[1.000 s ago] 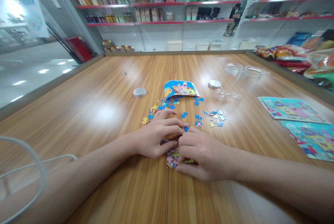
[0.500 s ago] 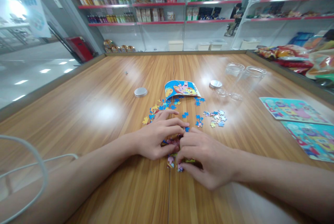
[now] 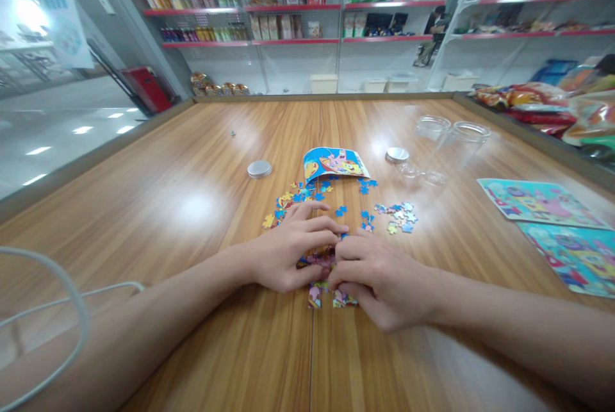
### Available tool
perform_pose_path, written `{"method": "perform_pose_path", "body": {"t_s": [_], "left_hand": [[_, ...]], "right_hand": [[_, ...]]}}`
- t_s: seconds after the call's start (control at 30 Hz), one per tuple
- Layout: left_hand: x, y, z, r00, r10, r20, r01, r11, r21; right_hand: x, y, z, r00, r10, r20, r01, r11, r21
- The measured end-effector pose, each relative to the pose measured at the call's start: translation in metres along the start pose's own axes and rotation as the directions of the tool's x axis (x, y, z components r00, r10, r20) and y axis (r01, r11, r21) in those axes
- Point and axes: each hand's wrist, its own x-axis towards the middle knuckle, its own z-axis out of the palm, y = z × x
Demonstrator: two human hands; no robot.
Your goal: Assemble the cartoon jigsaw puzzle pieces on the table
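Observation:
My left hand (image 3: 295, 248) rests over a partly joined jigsaw puzzle (image 3: 317, 261), fingers spread and touching its pieces; much of the puzzle is hidden below both hands. On its right side my right hand (image 3: 372, 277) is closed, with thumb and curled fingers drawn together. Whatever lies between those fingertips is hidden. Just below them shows a small group of pieces (image 3: 344, 300), and to its left lies an edge piece (image 3: 314, 297) with pink on it. Loose blue and yellow pieces (image 3: 307, 193) spread beyond my left hand. More loose pieces (image 3: 401, 216) lie farther right.
A curved picture card (image 3: 336, 163) stands behind the pieces. Two metal lids (image 3: 259, 169) (image 3: 396, 155) and clear jars (image 3: 468, 143) sit farther back. Flat picture sheets (image 3: 542, 202) lie at right. A white cable (image 3: 72, 296) loops over my left forearm. Stocked shelves (image 3: 293, 7) stand beyond the table.
My right hand has moved slightly up, its thumb tucking in under the fingers. The pieces below it now show more, a little to the right. My left hand stays put.

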Motion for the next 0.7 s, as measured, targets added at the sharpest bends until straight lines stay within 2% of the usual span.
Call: {"method": "perform_pose_path", "body": {"t_s": [0.13,0.23,0.5,0.7], "left_hand": [[0.0013,0.0008,-0.0009,1.000,0.004,0.015,-0.004,1.000,-0.007],[0.0020,0.0013,-0.0013,1.000,0.005,0.013,-0.005,1.000,-0.004],[0.0002,0.0004,-0.0001,1.000,0.001,0.010,-0.002,1.000,0.010],[0.0000,0.0000,0.0007,1.000,0.000,0.027,-0.001,1.000,0.029]], "right_hand": [[0.0004,-0.0032,-0.0029,0.997,0.070,-0.040,-0.071,0.997,-0.029],[0.0008,-0.0075,-0.0052,0.992,0.122,-0.026,-0.123,0.990,-0.074],[-0.0010,-0.0023,-0.0015,0.999,0.044,0.023,-0.044,0.999,-0.001],[0.0003,-0.0009,0.0020,1.000,0.012,-0.001,-0.012,1.000,0.013]]}}
